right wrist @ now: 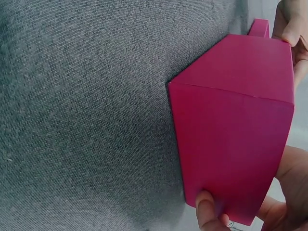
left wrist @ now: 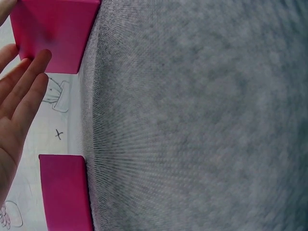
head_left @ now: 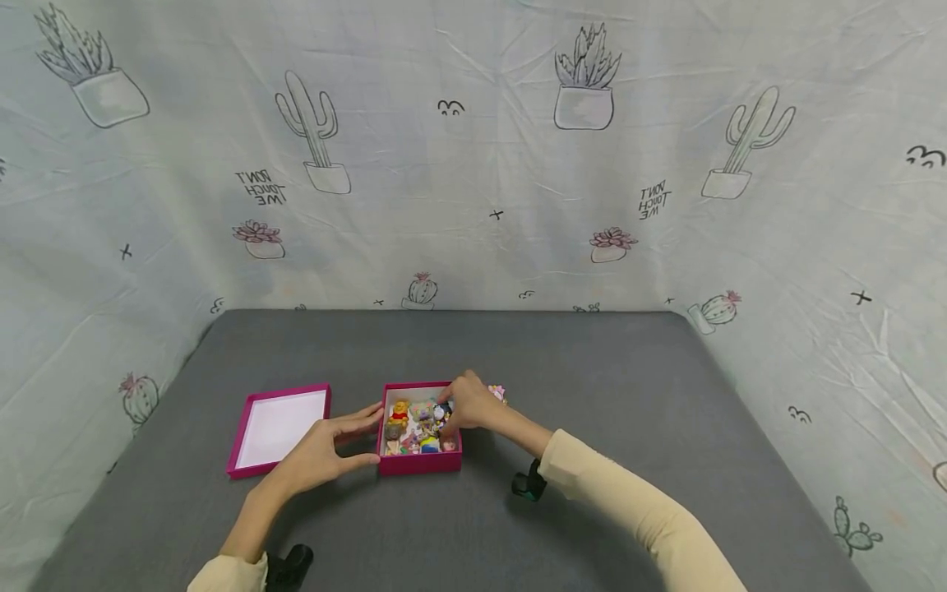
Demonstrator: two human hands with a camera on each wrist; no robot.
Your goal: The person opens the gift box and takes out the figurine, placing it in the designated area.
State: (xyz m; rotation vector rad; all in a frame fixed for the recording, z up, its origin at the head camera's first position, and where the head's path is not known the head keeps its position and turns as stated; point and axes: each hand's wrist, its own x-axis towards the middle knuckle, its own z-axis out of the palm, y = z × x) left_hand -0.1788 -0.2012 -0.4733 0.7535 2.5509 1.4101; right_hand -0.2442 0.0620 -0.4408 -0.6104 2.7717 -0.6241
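The left hand (head_left: 323, 454), fingers extended, is touching the left side of an open magenta rectangular box (head_left: 419, 464) sitting on the grey cloth-covered tabletop (head_left: 592, 370) and holding small colourful toy figures (head_left: 399, 413). The right hand (head_left: 473, 401) is reaching over its right rim, possibly pinching something; I can't tell. A shallow magenta lid (head_left: 284, 423) is lying leftward.

Box (head_left: 419, 465) blazes magenta outside, white within! Lid (head_left: 284, 429) matches: magenta rim, white inside. Figurines (head_left: 400, 415) flash yellow, red, blue. Tablecloth (head_left: 592, 386) plain grey. Sleeves (head_left: 629, 510) cream, wrist cameras (head_left: 528, 483) black. Pale backdrop (head_left: 473, 164) shows dark-outlined cacti, little crosses, pinkish-red succulents.
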